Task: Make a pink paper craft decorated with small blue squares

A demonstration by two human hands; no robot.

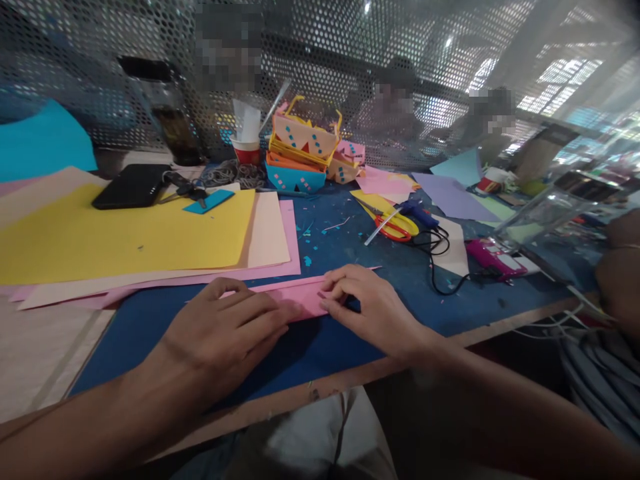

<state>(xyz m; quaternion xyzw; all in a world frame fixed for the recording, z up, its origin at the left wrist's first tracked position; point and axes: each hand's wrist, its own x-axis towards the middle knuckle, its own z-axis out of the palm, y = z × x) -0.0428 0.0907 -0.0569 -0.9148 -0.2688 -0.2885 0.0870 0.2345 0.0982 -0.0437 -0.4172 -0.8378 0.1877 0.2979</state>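
While pink paper (309, 301) is lying near, the right hand (367, 307) is pinching it! Left hand (223, 333) is resting, fingers loosely extended.

Room between papers (200, 233) and scissors (406, 225) ends at folded crafts (297, 160).

Craft workshop: scissors (412, 228), coloured paper (125, 233), scraps (307, 261)

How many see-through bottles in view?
2. One bottle at back left, beyond the black phone; another bottle at right, beyond the magenta device. Blurred far right may hide more.
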